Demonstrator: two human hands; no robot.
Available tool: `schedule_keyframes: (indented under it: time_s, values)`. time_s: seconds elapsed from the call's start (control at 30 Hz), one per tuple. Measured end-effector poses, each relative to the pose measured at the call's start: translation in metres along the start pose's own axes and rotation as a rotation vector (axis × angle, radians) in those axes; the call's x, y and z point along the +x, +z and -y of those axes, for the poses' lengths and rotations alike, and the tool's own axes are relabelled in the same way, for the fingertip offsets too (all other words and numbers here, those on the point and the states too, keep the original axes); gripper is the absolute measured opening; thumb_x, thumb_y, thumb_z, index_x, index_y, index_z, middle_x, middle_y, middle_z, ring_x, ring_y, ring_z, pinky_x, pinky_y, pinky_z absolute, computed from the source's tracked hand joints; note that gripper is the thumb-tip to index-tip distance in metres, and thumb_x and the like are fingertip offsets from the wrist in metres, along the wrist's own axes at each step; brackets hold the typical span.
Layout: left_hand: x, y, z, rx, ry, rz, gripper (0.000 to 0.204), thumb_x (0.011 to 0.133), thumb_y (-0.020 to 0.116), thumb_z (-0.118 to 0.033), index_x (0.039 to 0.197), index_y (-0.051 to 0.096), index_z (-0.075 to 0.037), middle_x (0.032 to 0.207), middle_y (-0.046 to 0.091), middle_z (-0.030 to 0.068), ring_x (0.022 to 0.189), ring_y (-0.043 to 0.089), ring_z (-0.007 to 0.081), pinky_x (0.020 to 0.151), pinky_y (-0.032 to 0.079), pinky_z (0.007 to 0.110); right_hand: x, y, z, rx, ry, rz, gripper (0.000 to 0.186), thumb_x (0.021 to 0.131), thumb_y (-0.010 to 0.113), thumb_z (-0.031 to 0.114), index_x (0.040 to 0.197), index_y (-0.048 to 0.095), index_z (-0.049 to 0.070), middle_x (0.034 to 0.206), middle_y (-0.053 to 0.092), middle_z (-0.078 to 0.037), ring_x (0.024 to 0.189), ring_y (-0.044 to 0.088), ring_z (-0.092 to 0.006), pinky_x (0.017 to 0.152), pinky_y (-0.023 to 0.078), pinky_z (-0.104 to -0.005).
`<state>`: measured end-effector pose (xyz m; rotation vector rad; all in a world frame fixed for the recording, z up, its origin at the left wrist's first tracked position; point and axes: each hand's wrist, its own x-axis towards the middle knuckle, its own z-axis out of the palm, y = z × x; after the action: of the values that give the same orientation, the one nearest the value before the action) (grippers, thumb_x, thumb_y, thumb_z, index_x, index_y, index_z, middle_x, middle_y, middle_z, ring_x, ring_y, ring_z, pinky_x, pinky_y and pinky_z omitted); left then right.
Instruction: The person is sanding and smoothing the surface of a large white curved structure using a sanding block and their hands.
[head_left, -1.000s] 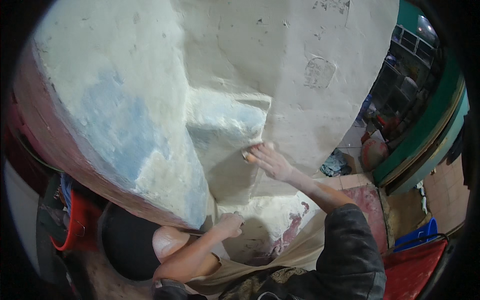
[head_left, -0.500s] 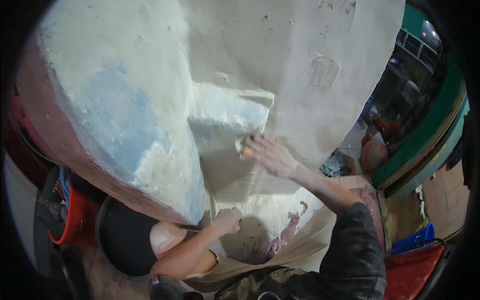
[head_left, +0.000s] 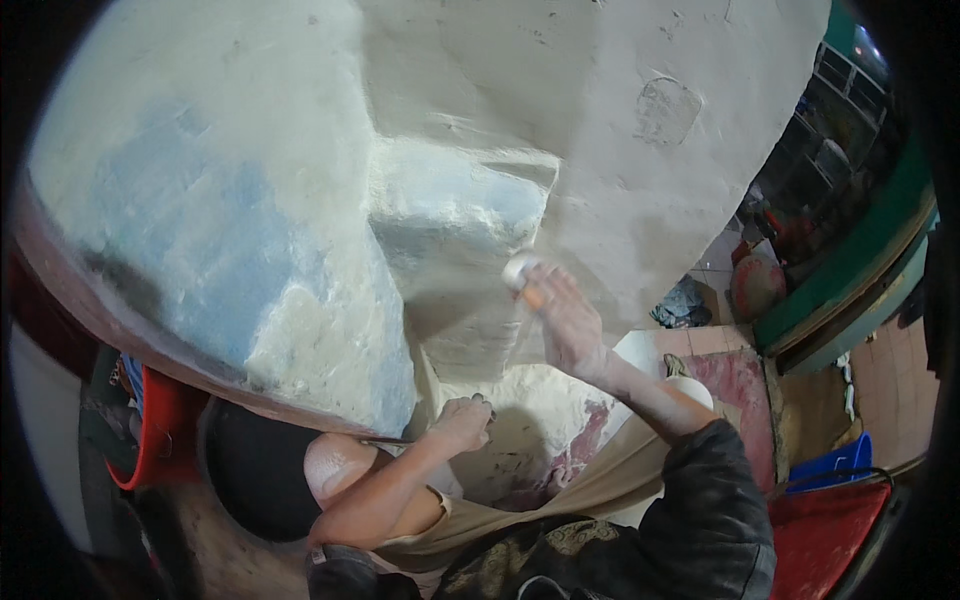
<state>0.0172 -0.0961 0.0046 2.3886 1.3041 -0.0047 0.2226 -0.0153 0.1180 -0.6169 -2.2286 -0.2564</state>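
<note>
A big lumpy form (head_left: 300, 200) coated in white plaster fills the upper view, with a blocky step (head_left: 460, 200) in its middle. My right hand (head_left: 570, 320) reaches up to the edge of that step and holds a small whitish pad with an orange bit (head_left: 520, 272) against the plaster. My left hand (head_left: 462, 425) is lower, curled into a fist against the white surface under the overhang. A thin dark tool (head_left: 385, 440) sticks out of it to the left. Both arms are dusted white, and the right sleeve is dark.
A red bucket (head_left: 160, 430) and a round black basin (head_left: 255, 470) sit at the lower left under the form. At the right are a blue crate (head_left: 840, 465), a red surface (head_left: 840, 530), a green wall edge (head_left: 850, 270) and cluttered shelves behind it.
My right hand has shifted slightly up along the step's edge, and the pad now shows at its fingertips. The left fist has stayed in place.
</note>
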Motion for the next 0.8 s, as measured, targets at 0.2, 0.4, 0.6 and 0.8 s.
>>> schedule_keyframes:
  time_s: [0.2,0.4,0.6,0.8]
  values:
    - [-0.004,-0.007,-0.001,-0.049,0.035,-0.030,0.021,0.069,0.057,-0.012,0.084,0.064,0.001,0.088,0.061,0.0236,0.083,0.062,0.0368,0.078,0.049,0.042,-0.031,0.056,0.025,-0.027,0.304,-0.057,0.054,0.076,0.047,-0.012,0.129,0.047,0.003,0.134,0.045,-0.019,0.128,0.040,-0.0284,0.106,0.032,-0.0428]
    - [-0.003,-0.018,-0.009,0.034,0.004,0.144,0.021,0.070,0.058,-0.011,0.086,0.064,0.002,0.089,0.061,0.0231,0.085,0.062,0.0362,0.078,0.049,0.043,-0.046,0.028,0.033,0.135,0.185,0.085,0.050,0.073,0.047,-0.014,0.119,0.054,0.003,0.123,0.054,-0.017,0.116,0.051,-0.0302,0.097,0.040,-0.0415]
    - [-0.009,-0.018,-0.013,0.015,0.028,0.059,0.024,0.069,0.059,-0.011,0.090,0.062,0.001,0.096,0.059,0.0202,0.090,0.062,0.0346,0.080,0.049,0.043,0.002,-0.003,-0.004,-0.093,0.364,-0.329,0.047,0.068,0.050,-0.012,0.111,0.058,0.002,0.097,0.063,-0.015,0.088,0.060,-0.0323,0.081,0.047,-0.0393]
    - [-0.005,-0.013,-0.014,0.042,-0.005,0.107,0.022,0.068,0.057,-0.010,0.087,0.062,0.001,0.093,0.059,0.0199,0.088,0.062,0.0346,0.078,0.049,0.042,-0.011,-0.004,0.013,-0.076,0.268,-0.177,0.047,0.064,0.053,-0.006,0.108,0.058,0.005,0.080,0.062,-0.010,0.072,0.060,-0.0278,0.072,0.047,-0.0358]
